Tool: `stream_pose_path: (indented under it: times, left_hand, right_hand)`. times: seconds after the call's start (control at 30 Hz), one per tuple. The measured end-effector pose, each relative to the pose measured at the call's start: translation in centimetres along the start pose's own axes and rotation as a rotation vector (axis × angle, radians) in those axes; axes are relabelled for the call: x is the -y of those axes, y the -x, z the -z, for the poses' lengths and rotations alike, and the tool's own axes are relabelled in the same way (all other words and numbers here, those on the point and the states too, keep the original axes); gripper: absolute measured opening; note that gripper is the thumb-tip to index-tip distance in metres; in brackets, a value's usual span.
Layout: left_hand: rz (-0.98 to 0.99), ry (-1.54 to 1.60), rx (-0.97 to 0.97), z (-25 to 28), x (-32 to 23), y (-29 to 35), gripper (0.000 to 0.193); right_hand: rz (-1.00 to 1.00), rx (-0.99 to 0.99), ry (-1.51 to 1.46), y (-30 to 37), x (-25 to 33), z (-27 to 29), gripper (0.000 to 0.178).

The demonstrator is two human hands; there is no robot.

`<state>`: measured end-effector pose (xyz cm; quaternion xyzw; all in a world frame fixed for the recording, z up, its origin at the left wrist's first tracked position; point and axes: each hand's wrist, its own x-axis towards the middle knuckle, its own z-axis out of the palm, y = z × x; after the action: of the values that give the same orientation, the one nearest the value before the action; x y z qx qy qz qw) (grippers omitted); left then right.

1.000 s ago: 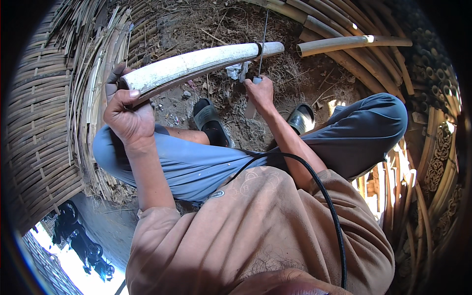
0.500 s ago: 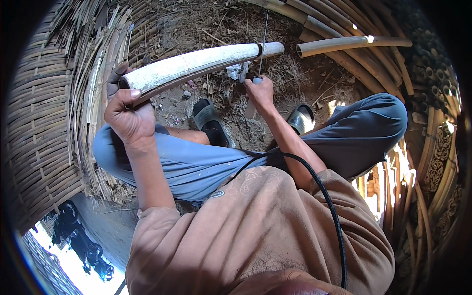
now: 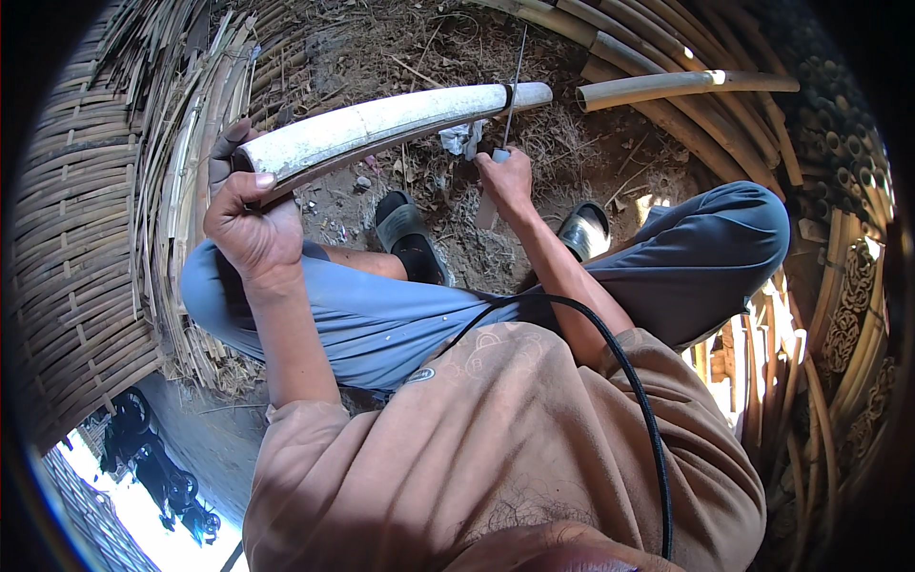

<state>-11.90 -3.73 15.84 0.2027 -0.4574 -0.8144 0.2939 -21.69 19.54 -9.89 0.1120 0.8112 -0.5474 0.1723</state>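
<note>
A split length of bamboo (image 3: 372,122), whitish on its outer face and dark along its lower edge, lies slantwise in front of me. My left hand (image 3: 250,205) grips its near left end, thumb on top and fingers behind. My right hand (image 3: 505,179) is closed round the pale handle (image 3: 487,212) of a long, thin-bladed knife (image 3: 516,81). The blade points away from me, seen nearly edge-on, and crosses the bamboo beside a dark band close to its right end. I cannot tell how deep the edge sits.
Bamboo poles (image 3: 658,48) are stacked at the far right, with a cut bamboo tube (image 3: 648,91) on them. Woven bamboo panels (image 3: 81,248) and loose strips (image 3: 181,219) stand at left. My sandalled feet (image 3: 405,229) rest on littered ground. A black cable (image 3: 624,367) crosses my shirt.
The knife's far tip has swung slightly to the right, and its blade leans more across the bamboo. Both hands keep their grips, almost in place.
</note>
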Motion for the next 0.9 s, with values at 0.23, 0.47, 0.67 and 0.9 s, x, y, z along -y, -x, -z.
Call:
stream_pose_path:
  times: [0.23, 0.47, 0.67, 0.9]
  left_hand:
    - [-0.010, -0.003, 0.000, 0.3, 0.2, -0.4, 0.066]
    - [-0.027, -0.047, -0.015, 0.5, 0.3, -0.1, 0.067]
    - [-0.028, -0.071, -0.029, 1.0, 0.5, -0.2, 0.067]
    - [-0.020, -0.003, -0.014, -0.3, 0.2, -1.2, 0.067]
  right_hand:
    - [0.030, -0.026, 0.024, -0.4, -0.4, -0.3, 0.028]
    - [0.020, -0.028, 0.022, -0.2, -0.9, -0.2, 0.028]
    - [-0.074, 0.019, 0.020, 0.6, 0.1, 0.2, 0.040]
    - [-0.028, -0.026, 0.026, -0.5, 1.8, 1.2, 0.037]
